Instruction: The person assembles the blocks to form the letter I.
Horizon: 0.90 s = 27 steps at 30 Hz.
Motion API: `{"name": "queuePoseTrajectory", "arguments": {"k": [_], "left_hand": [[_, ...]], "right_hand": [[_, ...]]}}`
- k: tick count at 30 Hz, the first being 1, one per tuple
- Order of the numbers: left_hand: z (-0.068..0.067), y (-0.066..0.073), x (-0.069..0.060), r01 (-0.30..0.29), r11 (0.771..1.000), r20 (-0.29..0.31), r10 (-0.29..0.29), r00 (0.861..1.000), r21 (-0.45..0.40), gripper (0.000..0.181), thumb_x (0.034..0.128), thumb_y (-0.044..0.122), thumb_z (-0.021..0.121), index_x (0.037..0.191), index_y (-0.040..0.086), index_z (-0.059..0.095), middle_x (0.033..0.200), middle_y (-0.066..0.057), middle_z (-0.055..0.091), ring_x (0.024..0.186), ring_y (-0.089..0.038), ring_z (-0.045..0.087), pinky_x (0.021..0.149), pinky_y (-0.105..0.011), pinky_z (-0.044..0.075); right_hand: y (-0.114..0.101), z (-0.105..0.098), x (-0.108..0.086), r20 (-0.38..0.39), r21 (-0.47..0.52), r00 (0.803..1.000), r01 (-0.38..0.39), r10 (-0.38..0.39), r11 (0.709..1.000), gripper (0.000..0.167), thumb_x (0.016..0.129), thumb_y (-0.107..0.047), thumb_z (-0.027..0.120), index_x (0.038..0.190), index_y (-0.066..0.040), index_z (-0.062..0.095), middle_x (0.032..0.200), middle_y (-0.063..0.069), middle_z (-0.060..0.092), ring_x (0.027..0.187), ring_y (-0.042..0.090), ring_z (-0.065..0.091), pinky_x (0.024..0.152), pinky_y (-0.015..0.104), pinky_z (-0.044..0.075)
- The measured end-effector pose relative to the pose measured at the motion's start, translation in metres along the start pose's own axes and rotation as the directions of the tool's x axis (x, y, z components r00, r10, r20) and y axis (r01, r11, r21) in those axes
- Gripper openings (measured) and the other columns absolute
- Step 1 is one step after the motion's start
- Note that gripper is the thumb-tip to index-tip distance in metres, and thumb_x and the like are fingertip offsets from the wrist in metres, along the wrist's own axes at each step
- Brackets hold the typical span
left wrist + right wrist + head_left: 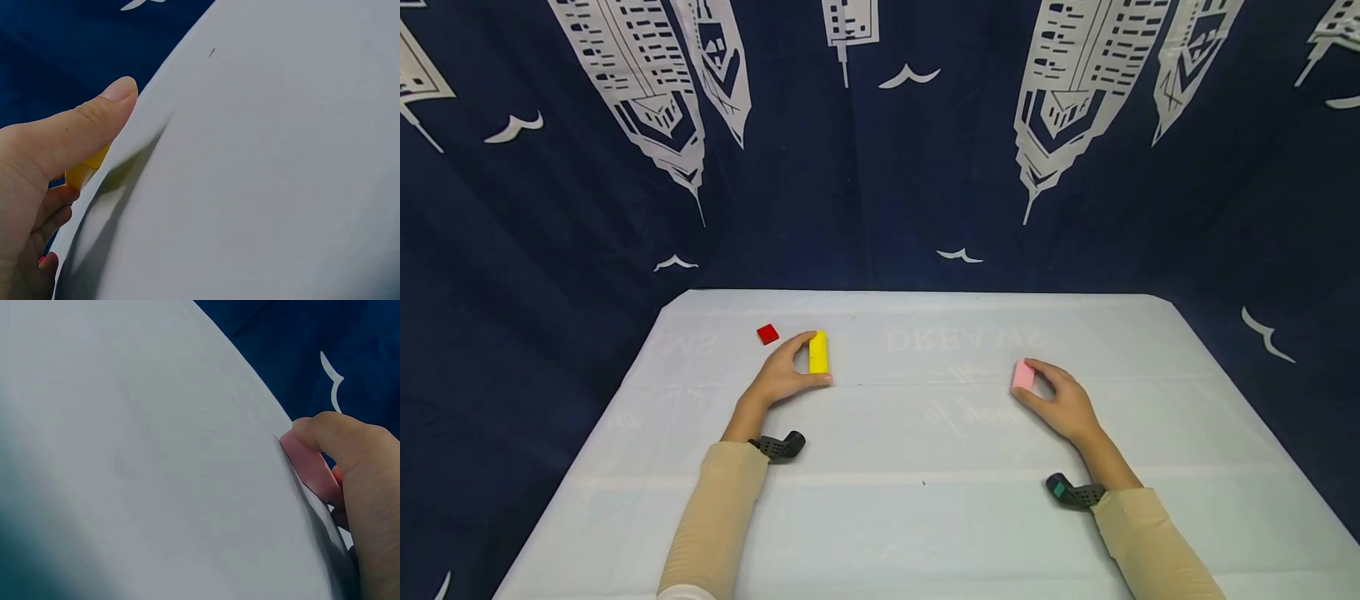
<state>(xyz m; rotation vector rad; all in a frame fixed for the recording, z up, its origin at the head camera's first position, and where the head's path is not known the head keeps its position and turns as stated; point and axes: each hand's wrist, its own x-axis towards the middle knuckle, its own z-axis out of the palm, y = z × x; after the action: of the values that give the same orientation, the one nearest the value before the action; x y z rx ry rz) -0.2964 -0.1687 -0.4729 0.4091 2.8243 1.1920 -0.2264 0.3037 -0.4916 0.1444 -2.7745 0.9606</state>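
Note:
The left hand grips a yellow block by its two ends, thumb at the near end and a finger at the far end. In the left wrist view the thumb of the left hand covers much of the yellow block. Over to the right, the right hand pinches a pink block between thumb and fingers. The right wrist view has the pink block at the table surface, held by the right hand.
A small red piece lies just beyond the left hand, left of the yellow block. The white-covered table ends at a dark blue patterned cloth behind. A tiny dark speck is on the table between the forearms.

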Motion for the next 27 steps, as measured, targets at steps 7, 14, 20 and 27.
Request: {"name": "queuePoseTrajectory", "arguments": {"k": [7,14,20,27], "left_hand": [[0.006,0.003,0.001,-0.012,0.999,0.011,0.011,1.0,0.031,0.094,0.0742,0.042,0.083,0.15,0.012,0.037,0.154,-0.012,0.035,0.142,-0.031,0.029,0.115,-0.049,0.024],[0.011,0.011,0.002,-0.043,0.998,0.003,0.043,0.999,0.041,0.093,0.0738,0.044,0.083,0.149,0.012,0.039,0.153,-0.012,0.037,0.141,-0.032,0.03,0.114,-0.051,0.025],[0.018,0.015,0.004,-0.077,0.993,-0.024,0.079,0.997,0.087,0.091,0.0741,0.047,0.081,0.148,0.011,0.041,0.151,-0.012,0.04,0.14,-0.033,0.034,0.114,-0.051,0.027],[0.024,0.019,0.005,-0.103,0.988,-0.019,0.106,0.994,0.113,0.091,0.0745,0.048,0.08,0.147,0.01,0.042,0.149,-0.013,0.043,0.138,-0.033,0.035,0.114,-0.05,0.027]], "right_hand": [[-0.001,0.001,0.001,-0.013,0.002,1.0,0.014,-0.014,1.0,0.065,0.088,-0.04,0.07,0.137,0.0,0.051,0.141,0.029,0.046,0.13,0.05,0.038,0.106,0.063,0.03],[0.0,0.0,0.0,-0.012,-0.001,1.0,0.012,-0.012,1.0,0.065,0.088,-0.039,0.07,0.137,0.0,0.051,0.141,0.029,0.046,0.131,0.05,0.037,0.106,0.063,0.03],[-0.001,0.0,0.001,-0.006,0.0,1.0,0.01,-0.01,1.0,0.065,0.089,-0.039,0.069,0.137,0.0,0.051,0.141,0.029,0.045,0.131,0.05,0.037,0.106,0.063,0.029],[0.0,0.001,0.001,-0.013,0.005,1.0,0.015,-0.015,1.0,0.066,0.088,-0.04,0.07,0.137,0.0,0.051,0.14,0.029,0.046,0.13,0.05,0.038,0.105,0.063,0.03]]}}
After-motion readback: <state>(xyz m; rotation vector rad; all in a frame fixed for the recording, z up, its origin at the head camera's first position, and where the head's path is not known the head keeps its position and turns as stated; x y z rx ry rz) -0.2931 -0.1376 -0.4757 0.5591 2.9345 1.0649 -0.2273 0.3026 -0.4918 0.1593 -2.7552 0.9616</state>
